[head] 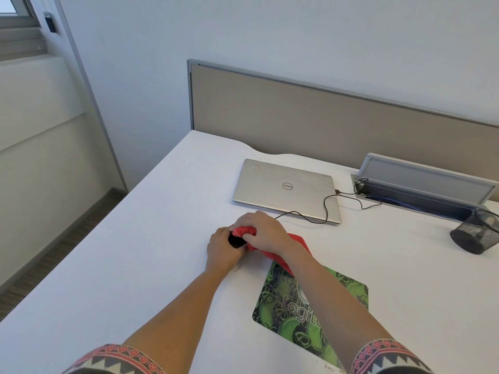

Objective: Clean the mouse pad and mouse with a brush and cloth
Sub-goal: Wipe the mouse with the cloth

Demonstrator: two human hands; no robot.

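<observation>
**Mouse gets the cloth; pad and brush unaccounted for**

A person at a white bench (135,265) wipes a black computer mouse, which is held off its pad near the middle of the bench. The left hand (222,248) curls round the mouse (235,242) from the near side. A red cloth (244,231) is bunched over the top of the mouse by the right hand (263,233). The two hands are close together, each clamped on its own item. The cloth's loose end trails back under the right wrist and reaches the far corner of the green-and-black Logitech mouse pad (348,295). The pad lies flat on the bench, to the right of the hands and nearer the camera, and the right forearm crosses part of it.

The job appears to be at the cloth stage on the mouse. The pad's busy print would mask any dust, so its surface gives no sign of whether it has had its turn. No brush is in view, so it cannot be told whether brushing is done or yet to come.

Fingers and cloth cover most of the mouse, and only a dark patch shows. A thin black cord (325,209) runs from behind the right hand to the right edge of a closed silver Dell laptop (286,187). It is probably the mouse's lead, though its near end is covered. Farther right is an open cable hatch (421,184). A black mesh pen cup (475,233) is clipped by the frame edge, and its contents cannot be made out.
</observation>
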